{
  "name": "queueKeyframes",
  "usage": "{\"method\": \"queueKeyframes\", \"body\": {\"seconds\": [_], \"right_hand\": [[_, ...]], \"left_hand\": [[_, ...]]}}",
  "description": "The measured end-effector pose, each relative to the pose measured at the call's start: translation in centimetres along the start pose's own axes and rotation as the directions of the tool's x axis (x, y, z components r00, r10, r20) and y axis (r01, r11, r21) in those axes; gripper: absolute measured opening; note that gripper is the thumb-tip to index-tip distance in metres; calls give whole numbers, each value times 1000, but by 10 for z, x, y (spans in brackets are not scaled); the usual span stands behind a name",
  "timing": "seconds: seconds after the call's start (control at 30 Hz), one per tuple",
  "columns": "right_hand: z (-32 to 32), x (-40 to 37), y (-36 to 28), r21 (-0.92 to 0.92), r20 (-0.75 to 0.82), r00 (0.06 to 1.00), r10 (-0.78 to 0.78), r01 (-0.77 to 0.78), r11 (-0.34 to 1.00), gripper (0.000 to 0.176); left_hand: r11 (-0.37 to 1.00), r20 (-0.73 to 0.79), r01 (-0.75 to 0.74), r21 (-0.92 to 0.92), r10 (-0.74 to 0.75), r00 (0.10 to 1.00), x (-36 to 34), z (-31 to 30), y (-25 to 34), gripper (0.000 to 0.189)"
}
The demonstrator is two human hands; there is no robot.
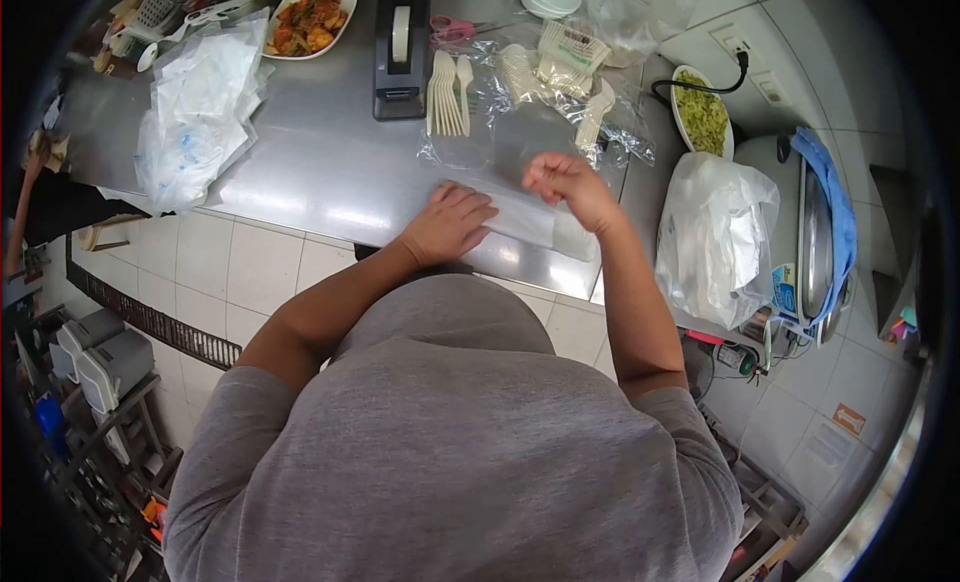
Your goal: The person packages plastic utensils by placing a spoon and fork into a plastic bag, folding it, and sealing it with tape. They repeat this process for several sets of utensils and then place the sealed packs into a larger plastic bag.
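A white, folded paper-like strip in clear plastic (525, 222) lies along the front edge of the steel table. My left hand (450, 225) rests flat over its left end, palm down, with the fingers extended. Above its right end is my right hand (572, 187), its fingers curled together; whatever they hold, if anything, is hidden. Beyond the hands, several pale disposable spoons (446, 97) lie side by side on clear plastic wrap. More pale cutlery (594, 117) sits in crumpled wrap to the right. A black tape dispenser (402, 57) stands at the back, beside pink-handled scissors (452, 29).
A stack of clear plastic bags (205, 112) lies at left on the steel table (320, 162). Two food dishes, one with red-orange food (308, 24) and one with shredded greens (702, 114), stand at the back and right. A filled plastic bag (715, 242) sits at right.
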State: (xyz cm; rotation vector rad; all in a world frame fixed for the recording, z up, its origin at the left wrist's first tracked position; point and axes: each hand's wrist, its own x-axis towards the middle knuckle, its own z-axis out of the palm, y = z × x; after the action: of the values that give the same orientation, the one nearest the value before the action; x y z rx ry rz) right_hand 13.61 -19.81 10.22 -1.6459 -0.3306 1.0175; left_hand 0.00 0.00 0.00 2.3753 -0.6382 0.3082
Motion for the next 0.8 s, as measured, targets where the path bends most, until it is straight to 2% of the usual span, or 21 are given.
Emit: {"method": "queueKeyframes", "body": {"seconds": [0.07,0.1,0.17,0.2,0.23,0.3,0.33,0.4,0.43,0.5,0.67,0.8], "right_hand": [[12,0,19,-62,24,988,155,-154,986,23],[-3,-6,28,-75,6,989,151,-150,986,23],[7,-1,48,-236,-56,991,118,-128,963,26],[12,3,57,-280,-61,996,59,-74,957,28],[12,3,63,-272,-64,996,57,-73,960,28],[13,3,71,-416,-65,998,8,-34,909,28],[14,3,72,-411,-67,998,6,-33,911,28],[16,3,74,-522,-122,993,-6,-59,851,27],[17,4,77,-518,-124,992,-7,-59,853,27],[21,6,78,-662,-154,983,-97,-29,749,27],[33,6,72,-743,-213,973,-86,-104,661,27],[41,6,67,-772,-280,957,-81,-174,612,25]], "left_hand": [[1000,17,10,9,-10,1000,-6,-9,-2,34],[1000,3,-7,5,7,1000,10,4,4,34],[999,2,-4,32,4,1000,7,0,7,33],[999,14,-7,35,7,1000,6,-1,7,33],[999,23,-4,39,3,1000,6,-2,8,33],[999,39,-3,48,1,999,6,-3,8,33],[999,46,4,50,-6,999,5,-2,8,33],[999,57,8,52,-11,998,5,-2,8,33],[998,53,10,58,-13,999,5,-2,8,32],[998,53,8,63,-12,999,5,-1,9,32],[999,24,20,51,-21,999,8,-6,13,31],[997,58,-5,75,1,998,9,-4,13,31]]}}
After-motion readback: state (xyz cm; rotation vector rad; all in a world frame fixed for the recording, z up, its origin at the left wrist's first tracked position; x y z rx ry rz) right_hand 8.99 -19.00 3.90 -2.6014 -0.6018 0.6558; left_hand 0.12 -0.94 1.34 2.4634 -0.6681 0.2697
